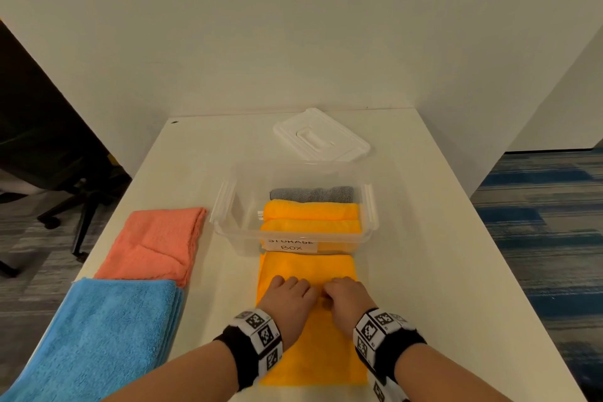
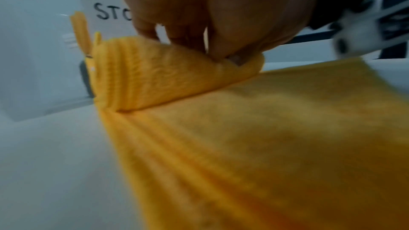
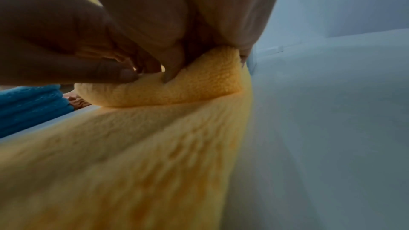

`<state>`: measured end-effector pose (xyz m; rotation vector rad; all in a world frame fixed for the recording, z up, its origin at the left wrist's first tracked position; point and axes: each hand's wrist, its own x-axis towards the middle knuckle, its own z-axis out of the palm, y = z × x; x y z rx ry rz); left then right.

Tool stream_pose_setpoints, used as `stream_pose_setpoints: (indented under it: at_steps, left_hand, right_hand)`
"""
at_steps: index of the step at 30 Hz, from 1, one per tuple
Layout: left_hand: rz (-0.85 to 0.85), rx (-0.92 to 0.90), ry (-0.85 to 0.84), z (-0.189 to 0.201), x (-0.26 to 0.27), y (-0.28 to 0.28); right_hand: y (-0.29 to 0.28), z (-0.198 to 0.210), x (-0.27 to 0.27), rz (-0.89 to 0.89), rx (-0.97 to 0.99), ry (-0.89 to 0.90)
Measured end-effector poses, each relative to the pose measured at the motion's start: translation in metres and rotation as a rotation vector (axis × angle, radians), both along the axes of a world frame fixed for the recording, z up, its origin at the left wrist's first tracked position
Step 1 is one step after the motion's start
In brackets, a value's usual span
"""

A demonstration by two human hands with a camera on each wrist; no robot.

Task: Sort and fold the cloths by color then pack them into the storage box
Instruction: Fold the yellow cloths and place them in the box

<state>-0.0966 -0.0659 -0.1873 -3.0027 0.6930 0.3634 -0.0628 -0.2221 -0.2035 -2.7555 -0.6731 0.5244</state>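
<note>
- Yellow cloth (image 1: 310, 330): long folded strip on the surface (image 1: 440, 271), running from the near edge to the front wall of the storage box (image 1: 225, 225); its far end is rolled or folded back under both hands.
- Left hand (image 1: 288, 295): grip clenched on the rolled end, fingers (image 2: 177, 38) curled over the top, thumb tucked beneath.
- Right hand (image 1: 347, 299): just beside the left, grip pinching the same roll.
- Storage box, directly beyond the hands: open, holding two yellow rolls (image 1: 310, 217) and a grey cloth (image 1: 311, 194) behind them; lid (image 1: 321, 135) lies farther back.
- Orange cloth (image 1: 153, 245) and blue cloth (image 1: 101, 336): left of the hands, folded, unpacked.
- Risk: both hands sit near the middle, so the roll's outer ends could loosen or skew, giving a bundle too slack for the remaining space.
</note>
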Motion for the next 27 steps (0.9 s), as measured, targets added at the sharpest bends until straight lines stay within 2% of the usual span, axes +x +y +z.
stream_pose_setpoints:
  at_steps: [3, 6, 8, 13, 16, 18, 21, 24, 27]
  left_hand:
    - [-0.037, 0.046, -0.051, 0.004, -0.012, -0.011]
    - [-0.002, 0.008, -0.075, -0.001, -0.013, -0.014]
    - [0.022, -0.038, -0.027, -0.002, -0.007, -0.012]
    - [0.222, -0.103, 0.171, -0.012, 0.011, -0.004]
    - [0.256, -0.152, 0.189, -0.015, 0.018, -0.001]
    - [0.286, -0.195, 0.181, -0.019, 0.021, 0.000]
    - [0.322, -0.258, 0.141, -0.018, 0.023, -0.001]
    - [0.312, -0.273, 0.116, -0.017, 0.023, -0.002]
    - [0.237, -0.202, 0.085, -0.018, 0.018, -0.003]
  right_hand:
    - [0.000, 0.000, 0.005, 0.002, 0.003, 0.046]
    - [0.000, 0.012, 0.008, -0.042, 0.039, 0.110]
    - [0.000, 0.016, 0.010, -0.068, 0.051, 0.162]
    - [0.001, 0.020, 0.013, -0.099, 0.074, 0.219]
    - [0.003, 0.010, 0.014, -0.085, 0.047, 0.090]
    - [0.004, 0.006, 0.010, -0.018, 0.057, -0.096]
    - [0.002, -0.009, -0.001, 0.094, 0.069, -0.258]
    - [-0.005, -0.017, -0.013, 0.145, 0.086, -0.305]
    - [-0.008, -0.017, -0.013, 0.142, 0.015, -0.285]
